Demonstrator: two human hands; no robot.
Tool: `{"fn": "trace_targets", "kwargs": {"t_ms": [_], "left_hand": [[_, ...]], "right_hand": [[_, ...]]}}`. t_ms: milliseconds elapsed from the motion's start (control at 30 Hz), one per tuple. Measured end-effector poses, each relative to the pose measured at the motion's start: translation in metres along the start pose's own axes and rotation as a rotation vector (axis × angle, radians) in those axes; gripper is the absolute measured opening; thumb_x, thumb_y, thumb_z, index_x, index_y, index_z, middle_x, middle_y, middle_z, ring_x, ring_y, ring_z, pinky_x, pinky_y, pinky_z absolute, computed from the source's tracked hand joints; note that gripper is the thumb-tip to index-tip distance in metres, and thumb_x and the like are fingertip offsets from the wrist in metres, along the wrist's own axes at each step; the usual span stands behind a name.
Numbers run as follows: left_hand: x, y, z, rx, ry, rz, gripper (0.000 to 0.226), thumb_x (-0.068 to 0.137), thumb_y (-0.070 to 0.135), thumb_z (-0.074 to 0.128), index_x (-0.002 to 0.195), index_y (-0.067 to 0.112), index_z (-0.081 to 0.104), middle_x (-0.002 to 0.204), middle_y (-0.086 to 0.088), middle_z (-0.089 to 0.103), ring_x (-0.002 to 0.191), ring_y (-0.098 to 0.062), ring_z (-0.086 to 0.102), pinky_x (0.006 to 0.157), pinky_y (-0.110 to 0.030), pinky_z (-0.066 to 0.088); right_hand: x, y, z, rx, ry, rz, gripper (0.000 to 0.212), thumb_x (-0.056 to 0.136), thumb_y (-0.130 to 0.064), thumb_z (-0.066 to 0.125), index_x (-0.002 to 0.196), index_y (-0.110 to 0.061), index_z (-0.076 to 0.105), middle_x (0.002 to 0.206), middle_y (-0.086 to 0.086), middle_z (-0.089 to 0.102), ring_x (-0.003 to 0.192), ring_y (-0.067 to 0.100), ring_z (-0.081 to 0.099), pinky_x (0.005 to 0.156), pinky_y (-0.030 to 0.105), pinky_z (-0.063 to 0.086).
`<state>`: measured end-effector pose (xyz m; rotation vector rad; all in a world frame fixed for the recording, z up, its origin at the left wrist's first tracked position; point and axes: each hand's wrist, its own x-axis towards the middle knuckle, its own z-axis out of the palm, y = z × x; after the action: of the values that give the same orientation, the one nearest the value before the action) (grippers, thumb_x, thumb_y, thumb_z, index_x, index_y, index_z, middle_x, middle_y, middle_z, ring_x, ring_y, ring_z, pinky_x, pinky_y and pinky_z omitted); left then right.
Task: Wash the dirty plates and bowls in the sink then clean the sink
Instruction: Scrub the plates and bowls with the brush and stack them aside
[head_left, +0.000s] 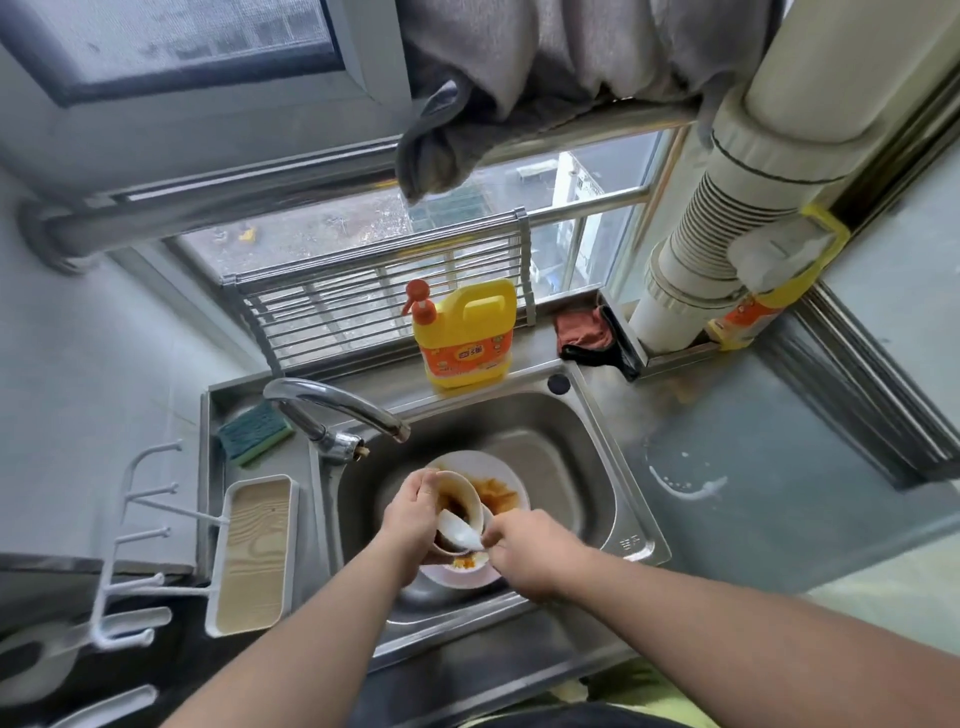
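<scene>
Left hand (410, 512) grips tilted bowl (460, 496) by rim, right hand (524, 551) pinches white spoon (460, 534); greasy ceramic, likely slippery and breakable.

One head-worn wide-angle view looks steeply down, close over the sink (597, 467), facing the window (332, 234).

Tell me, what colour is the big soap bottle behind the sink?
The soap bottle is yellow with an orange label and orange pump, seen in the head view.

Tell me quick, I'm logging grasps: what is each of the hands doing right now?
Left hand: grips the tilted dirty bowl over the sink.
Right hand: pinches the white spoon at the bowl.
</scene>
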<state>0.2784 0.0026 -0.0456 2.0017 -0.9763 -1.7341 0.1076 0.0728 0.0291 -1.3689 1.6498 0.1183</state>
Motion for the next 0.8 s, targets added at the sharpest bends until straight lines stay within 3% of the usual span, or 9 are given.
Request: {"fn": "trace_targets", "kwargs": {"t_ms": [33,100,200,300,433,600,700,733,800], "left_hand": [[0.002,-0.004,0.005,-0.015,0.039,0.033,0.022,0.106,0.060,0.042,0.113,0.054,0.061,0.124,-0.006,0.065,0.106,-0.032,0.068,0.081,-0.057,0.064],[-0.006,-0.011,0.014,-0.027,0.117,0.075,0.018,0.107,0.057,0.041,0.114,0.060,0.057,0.126,-0.005,0.054,0.107,-0.028,0.062,0.089,-0.056,0.062],[-0.017,-0.020,0.024,0.007,0.173,0.110,0.020,0.110,0.050,0.041,0.117,0.062,0.055,0.129,-0.005,0.045,0.109,-0.025,0.057,0.103,-0.052,0.055],[-0.021,-0.019,0.031,-0.143,0.092,0.027,0.020,0.110,0.050,0.040,0.114,0.061,0.057,0.129,-0.007,0.059,0.112,-0.032,0.063,0.093,-0.061,0.059],[-0.021,0.002,0.027,-0.290,-0.008,-0.049,0.026,0.111,0.052,0.036,0.130,0.042,0.052,0.121,-0.007,0.062,0.109,-0.037,0.066,0.088,-0.065,0.060],[-0.005,0.007,0.014,-0.252,0.032,0.036,0.020,0.107,0.060,0.040,0.114,0.057,0.058,0.131,-0.004,0.065,0.116,-0.033,0.066,0.087,-0.060,0.061],[-0.011,0.012,0.021,-0.444,0.067,-0.020,0.027,0.112,0.054,0.031,0.129,0.050,0.051,0.131,-0.006,0.060,0.117,-0.034,0.062,0.080,-0.051,0.059],[-0.013,0.011,0.025,-0.509,0.061,-0.040,0.032,0.112,0.054,0.027,0.135,0.046,0.048,0.131,-0.009,0.059,0.117,-0.035,0.061,0.078,-0.048,0.058],[-0.019,0.007,0.035,-0.599,0.033,-0.091,0.038,0.112,0.055,0.023,0.140,0.042,0.045,0.130,-0.015,0.061,0.112,-0.037,0.064,0.076,-0.046,0.057]], "right_hand": [[-0.002,-0.004,0.002,0.227,-0.020,0.047,0.029,0.100,-0.019,0.052,0.118,-0.024,0.073,0.109,0.011,0.073,0.081,0.028,0.064,0.070,0.037,0.053],[-0.002,-0.004,-0.002,0.359,-0.023,0.079,0.027,0.099,-0.018,0.054,0.113,-0.023,0.076,0.105,0.014,0.074,0.071,0.026,0.061,0.063,0.036,0.054],[0.002,0.006,-0.024,-0.182,0.012,0.032,0.037,0.097,-0.020,0.055,0.125,-0.037,0.073,0.115,0.001,0.072,0.088,0.025,0.068,0.075,0.032,0.059],[0.006,0.003,-0.030,-0.666,0.160,-0.158,0.036,0.099,-0.010,0.054,0.125,-0.030,0.071,0.118,0.005,0.071,0.108,0.033,0.069,0.084,0.040,0.057],[0.006,-0.002,-0.013,-0.728,0.187,-0.281,0.038,0.103,-0.004,0.052,0.136,-0.019,0.059,0.119,0.008,0.070,0.106,0.037,0.070,0.079,0.044,0.057],[0.007,0.005,-0.005,-0.274,0.104,-0.067,0.035,0.104,-0.027,0.044,0.133,-0.042,0.057,0.120,0.002,0.069,0.109,0.033,0.065,0.088,0.041,0.054],[0.012,-0.011,0.003,0.235,0.082,-0.021,0.031,0.103,-0.035,0.052,0.131,-0.036,0.067,0.124,-0.005,0.070,0.114,0.022,0.065,0.099,0.039,0.055],[0.013,-0.016,0.005,0.416,0.084,-0.001,0.027,0.104,-0.033,0.054,0.127,-0.032,0.068,0.122,-0.005,0.070,0.110,0.020,0.066,0.096,0.037,0.056],[0.018,-0.025,0.004,0.699,0.109,0.103,0.016,0.105,-0.025,0.054,0.112,-0.026,0.069,0.108,0.000,0.069,0.090,0.017,0.066,0.071,0.028,0.056]]}}
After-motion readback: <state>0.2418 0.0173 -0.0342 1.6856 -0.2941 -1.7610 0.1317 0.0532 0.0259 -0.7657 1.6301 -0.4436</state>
